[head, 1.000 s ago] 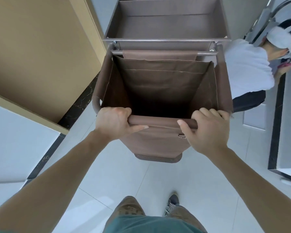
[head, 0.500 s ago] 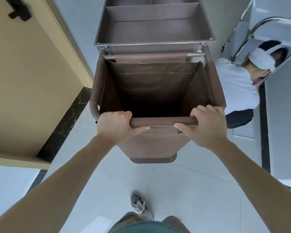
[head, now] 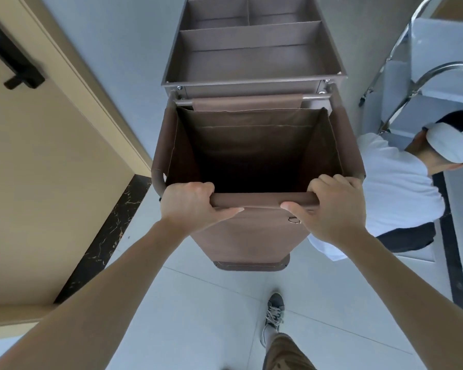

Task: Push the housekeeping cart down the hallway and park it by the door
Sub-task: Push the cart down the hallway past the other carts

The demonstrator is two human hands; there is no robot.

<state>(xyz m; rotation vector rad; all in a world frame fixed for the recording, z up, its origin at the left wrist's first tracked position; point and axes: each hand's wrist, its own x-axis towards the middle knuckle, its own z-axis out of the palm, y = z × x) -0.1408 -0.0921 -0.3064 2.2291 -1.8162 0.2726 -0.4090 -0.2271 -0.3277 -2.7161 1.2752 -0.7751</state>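
You're gripping the housekeeping cart with both hands, your left hand and right hand each wrapped tight around the handle bar at its near end, thumbs tucked underneath. The cart is sitting square in the hallway with the tan door just off its left side, the black door handle showing up near its far corner, so you're looking well along: the rolling seems mostly done, and what's left, I'd say, is easing it in close to that door and letting go. It's a brown frame cart, its deep fabric bag hanging open and empty, with bare divided trays beyond. Mind the right side: a crouching person in a white shirt is sitting right against the cart, with a metal trolley beyond them, and your shoe is stepping forward on the tile behind it
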